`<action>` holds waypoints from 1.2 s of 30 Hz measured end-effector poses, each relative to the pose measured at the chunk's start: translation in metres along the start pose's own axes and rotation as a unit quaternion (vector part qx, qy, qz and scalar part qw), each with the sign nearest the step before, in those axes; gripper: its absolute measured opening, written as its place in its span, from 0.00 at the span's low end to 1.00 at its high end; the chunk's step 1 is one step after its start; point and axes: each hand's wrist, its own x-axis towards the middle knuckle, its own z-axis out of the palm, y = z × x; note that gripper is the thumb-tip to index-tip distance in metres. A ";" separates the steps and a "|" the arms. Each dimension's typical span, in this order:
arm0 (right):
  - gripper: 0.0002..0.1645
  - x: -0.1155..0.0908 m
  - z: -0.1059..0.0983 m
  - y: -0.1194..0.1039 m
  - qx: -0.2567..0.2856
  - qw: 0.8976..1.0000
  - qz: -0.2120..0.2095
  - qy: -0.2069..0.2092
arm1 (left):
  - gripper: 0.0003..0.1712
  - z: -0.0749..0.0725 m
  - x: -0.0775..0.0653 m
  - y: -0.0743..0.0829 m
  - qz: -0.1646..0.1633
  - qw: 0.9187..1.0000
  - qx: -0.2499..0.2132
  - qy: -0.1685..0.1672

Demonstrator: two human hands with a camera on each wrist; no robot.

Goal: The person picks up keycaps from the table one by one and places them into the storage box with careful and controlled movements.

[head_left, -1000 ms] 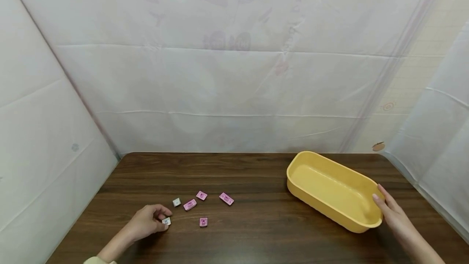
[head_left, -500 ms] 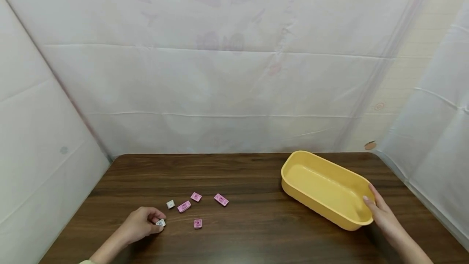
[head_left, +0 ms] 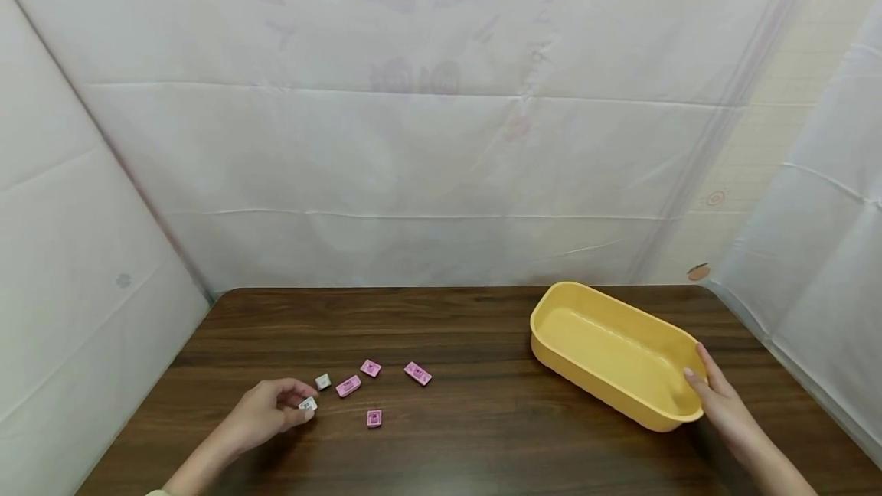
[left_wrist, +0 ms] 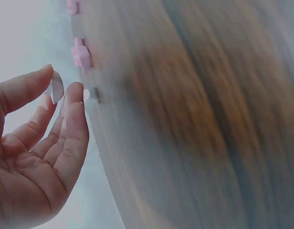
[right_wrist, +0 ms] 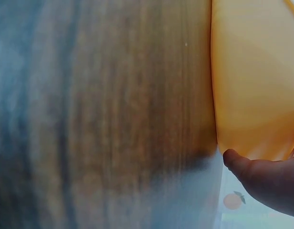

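Observation:
My left hand (head_left: 265,413) pinches a small white keycap (head_left: 308,404) between thumb and fingers. The left wrist view shows that keycap (left_wrist: 56,88) at the thumb tip, the other fingers spread loosely behind. Just beyond the fingertips, another white keycap (head_left: 323,382) lies on the table. On the right side, my right hand (head_left: 726,408) grips the near right end of a long yellow plastic tub (head_left: 596,389), thumb over the rim and fingers along the outside. In the right wrist view only the thumb (right_wrist: 251,169) shows well against the tub's yellow wall.
Several pink keycaps lie loosely grouped right of my left hand, among them a long one (head_left: 418,373) and a square one (head_left: 374,419). The dark wood table (head_left: 475,435) spans between both hands. White printed curtains (head_left: 427,174) hang behind and at the sides.
My left hand has shifted slightly up and forward with the white keycap in its fingers. The right hand keeps its grip on the tub; the head view has panned a little.

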 end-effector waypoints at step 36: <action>0.42 0.001 0.001 0.000 -0.008 1.000 -0.011 0.001 | 0.18 0.063 0.040 0.075 0.080 0.991 -0.094 0.059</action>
